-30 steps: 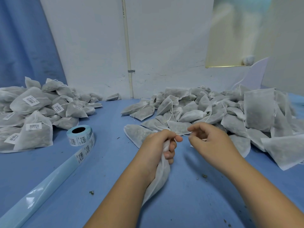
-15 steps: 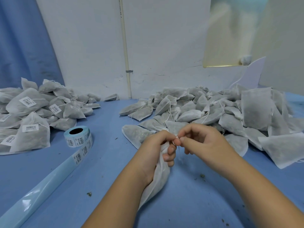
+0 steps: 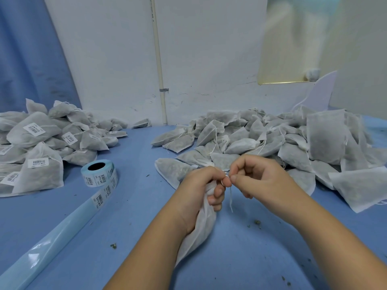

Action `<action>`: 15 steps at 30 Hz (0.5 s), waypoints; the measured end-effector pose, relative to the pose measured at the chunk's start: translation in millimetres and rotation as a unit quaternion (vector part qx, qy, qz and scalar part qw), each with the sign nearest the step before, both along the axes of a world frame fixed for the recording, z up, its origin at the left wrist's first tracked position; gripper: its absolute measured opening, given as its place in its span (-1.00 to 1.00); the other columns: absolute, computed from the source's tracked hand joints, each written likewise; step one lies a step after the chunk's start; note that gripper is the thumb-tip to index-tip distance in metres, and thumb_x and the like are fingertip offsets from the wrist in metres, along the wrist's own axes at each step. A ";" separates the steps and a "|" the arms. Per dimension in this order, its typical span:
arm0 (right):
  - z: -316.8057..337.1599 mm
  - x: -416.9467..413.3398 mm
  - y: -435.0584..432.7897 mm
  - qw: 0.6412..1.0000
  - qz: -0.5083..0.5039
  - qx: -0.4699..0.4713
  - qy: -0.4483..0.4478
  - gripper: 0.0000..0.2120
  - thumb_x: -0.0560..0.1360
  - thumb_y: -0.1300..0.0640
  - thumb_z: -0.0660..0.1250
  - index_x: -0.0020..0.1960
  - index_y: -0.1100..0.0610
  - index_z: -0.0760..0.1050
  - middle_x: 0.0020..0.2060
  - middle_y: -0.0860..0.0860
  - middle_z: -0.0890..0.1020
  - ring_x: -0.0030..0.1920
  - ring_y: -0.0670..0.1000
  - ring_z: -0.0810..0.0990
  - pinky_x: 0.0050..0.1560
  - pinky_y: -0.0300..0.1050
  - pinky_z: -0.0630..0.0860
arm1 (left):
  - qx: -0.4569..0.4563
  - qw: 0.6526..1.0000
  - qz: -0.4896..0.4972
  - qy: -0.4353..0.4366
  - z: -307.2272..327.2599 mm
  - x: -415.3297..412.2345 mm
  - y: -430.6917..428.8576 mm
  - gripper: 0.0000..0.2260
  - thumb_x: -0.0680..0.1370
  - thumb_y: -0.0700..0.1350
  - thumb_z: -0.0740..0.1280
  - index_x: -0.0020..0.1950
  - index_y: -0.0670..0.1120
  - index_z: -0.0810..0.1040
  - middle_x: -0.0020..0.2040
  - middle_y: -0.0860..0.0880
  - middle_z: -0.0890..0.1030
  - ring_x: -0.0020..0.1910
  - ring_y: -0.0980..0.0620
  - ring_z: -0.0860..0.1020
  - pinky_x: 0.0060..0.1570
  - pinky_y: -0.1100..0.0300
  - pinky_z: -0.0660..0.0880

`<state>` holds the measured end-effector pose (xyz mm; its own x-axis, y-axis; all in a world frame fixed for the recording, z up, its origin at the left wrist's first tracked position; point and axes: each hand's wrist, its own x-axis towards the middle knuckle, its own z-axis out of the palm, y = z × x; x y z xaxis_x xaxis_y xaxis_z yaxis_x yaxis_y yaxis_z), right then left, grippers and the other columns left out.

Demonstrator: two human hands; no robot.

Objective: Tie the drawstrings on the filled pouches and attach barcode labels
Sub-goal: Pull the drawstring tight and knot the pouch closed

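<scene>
While the left hand (image 3: 196, 185) grips the pouch (image 3: 200, 231) neck | right hand (image 3: 261, 176) pinches its drawstring (image 3: 231, 198), fingers curled

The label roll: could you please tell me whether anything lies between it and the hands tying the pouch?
Nothing visible does. Only bare table lies between the label roll and the left hand, which grips the pouch while the right hand pinches its drawstring. The roll's loose strip trails to the near left.
</scene>
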<state>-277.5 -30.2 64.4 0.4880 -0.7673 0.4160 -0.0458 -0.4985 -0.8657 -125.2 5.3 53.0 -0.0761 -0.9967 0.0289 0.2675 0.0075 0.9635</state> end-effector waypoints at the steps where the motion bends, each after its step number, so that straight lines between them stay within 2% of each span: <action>1: -0.5 -0.8 -0.8 1.000 -0.001 -0.001 -0.001 -0.83 0.45 0.30 0.37 -0.28 0.09 0.54 -0.47 -0.09 0.51 -0.46 -0.11 0.38 -0.40 -0.29 0.36 | -0.002 1.000 0.002 -0.006 0.4 0.0 0.7 -0.88 0.32 -0.12 0.28 -0.40 -0.12 0.51 -0.48 -0.02 0.34 -0.55 0.09 0.20 -0.47 0.23 0.16; 4: -0.7 -1.9 -2.0 1.000 0.000 0.001 0.018 -0.77 0.46 0.37 0.36 -0.28 0.10 0.55 -0.45 -0.03 0.49 -0.45 -0.10 0.38 -0.41 -0.29 0.35 | -0.014 0.999 0.011 -0.047 2.1 -0.5 3.5 -0.88 0.31 -0.11 0.27 -0.41 -0.12 0.50 -0.48 -0.03 0.34 -0.52 0.08 0.20 -0.44 0.21 0.16; 10: -4.4 -2.4 -5.0 0.997 0.000 0.015 0.074 -0.76 0.41 0.35 0.37 -0.32 0.05 0.57 -0.49 -0.08 0.44 -0.43 -0.09 0.35 -0.40 -0.29 0.33 | -0.054 0.977 0.043 -0.199 3.9 2.4 4.5 -0.86 0.30 -0.10 0.26 -0.46 -0.06 0.52 -0.50 -0.01 0.39 -0.50 0.11 0.30 -0.42 0.26 0.26; 15: -8.4 -2.6 -8.6 0.994 -0.016 0.008 0.104 -0.77 0.39 0.30 0.38 -0.33 0.00 0.57 -0.51 -0.09 0.42 -0.44 -0.07 0.32 -0.40 -0.26 0.30 | -0.061 0.968 0.042 -0.242 0.3 5.7 2.3 -0.85 0.33 -0.08 0.28 -0.44 -0.03 0.54 -0.50 0.02 0.41 -0.48 0.11 0.32 -0.40 0.26 0.29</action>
